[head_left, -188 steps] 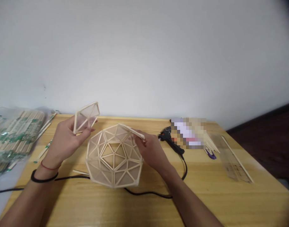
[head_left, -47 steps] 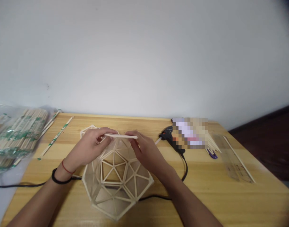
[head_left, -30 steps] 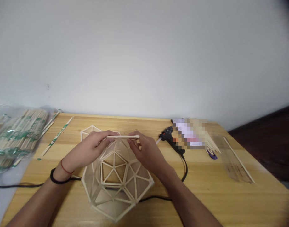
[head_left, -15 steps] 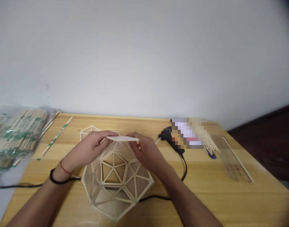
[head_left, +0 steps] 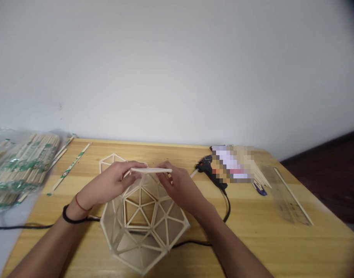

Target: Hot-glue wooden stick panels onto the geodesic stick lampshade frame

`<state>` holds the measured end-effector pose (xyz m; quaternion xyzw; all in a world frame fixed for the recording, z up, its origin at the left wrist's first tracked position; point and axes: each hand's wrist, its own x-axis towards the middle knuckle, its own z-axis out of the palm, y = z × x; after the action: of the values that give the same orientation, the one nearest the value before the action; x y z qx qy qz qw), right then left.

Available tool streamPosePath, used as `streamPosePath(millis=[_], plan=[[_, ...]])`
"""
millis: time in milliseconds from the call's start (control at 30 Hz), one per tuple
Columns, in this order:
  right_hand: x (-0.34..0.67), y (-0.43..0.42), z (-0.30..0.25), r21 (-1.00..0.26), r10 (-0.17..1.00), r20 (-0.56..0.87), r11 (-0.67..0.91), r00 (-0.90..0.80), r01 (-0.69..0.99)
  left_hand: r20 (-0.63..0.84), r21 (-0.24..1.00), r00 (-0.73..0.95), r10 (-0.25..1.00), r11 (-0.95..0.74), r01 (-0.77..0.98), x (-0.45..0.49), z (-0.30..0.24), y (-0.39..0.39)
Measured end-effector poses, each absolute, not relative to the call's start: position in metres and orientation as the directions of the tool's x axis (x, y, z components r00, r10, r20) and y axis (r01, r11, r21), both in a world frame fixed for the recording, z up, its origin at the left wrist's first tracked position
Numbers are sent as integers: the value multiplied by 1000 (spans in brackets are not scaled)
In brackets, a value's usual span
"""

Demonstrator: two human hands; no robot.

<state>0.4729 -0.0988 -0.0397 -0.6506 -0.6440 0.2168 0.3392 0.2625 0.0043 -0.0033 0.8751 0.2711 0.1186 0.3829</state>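
Note:
A frame of pale wooden sticks [head_left: 140, 227], joined into triangles and pentagons with thin translucent sheet on many faces, rests on the table before me. At its top, a flat stick panel [head_left: 150, 170] appears almost edge-on. My left hand [head_left: 115, 179] pinches the panel's left end, thumb below and fingers on top. My right hand [head_left: 179, 187] grips the right end, its fingers curled around the edge. Whether the panel touches the frame beneath is hidden by my hands.
Bagged chopsticks [head_left: 35, 158] lie at the left, beside a wrapped pair [head_left: 69, 170]. A black glue gun [head_left: 211, 173] with a cord sits at right. Beyond it are loose sticks [head_left: 260, 175], a purple-handled item [head_left: 261, 190] and a clear sheet [head_left: 281, 197] with a stick.
The panel has tilted slightly, so it looks thinner and more edge-on. Both hands keep their hold in nearly the same place. The whole view has shifted a little.

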Motion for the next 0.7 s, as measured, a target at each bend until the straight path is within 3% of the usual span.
streamPosePath(millis=[700], plan=[[475, -99, -38, -655, 991, 96, -6, 92, 756, 13, 768, 836, 549, -541, 344, 261, -7, 6]])
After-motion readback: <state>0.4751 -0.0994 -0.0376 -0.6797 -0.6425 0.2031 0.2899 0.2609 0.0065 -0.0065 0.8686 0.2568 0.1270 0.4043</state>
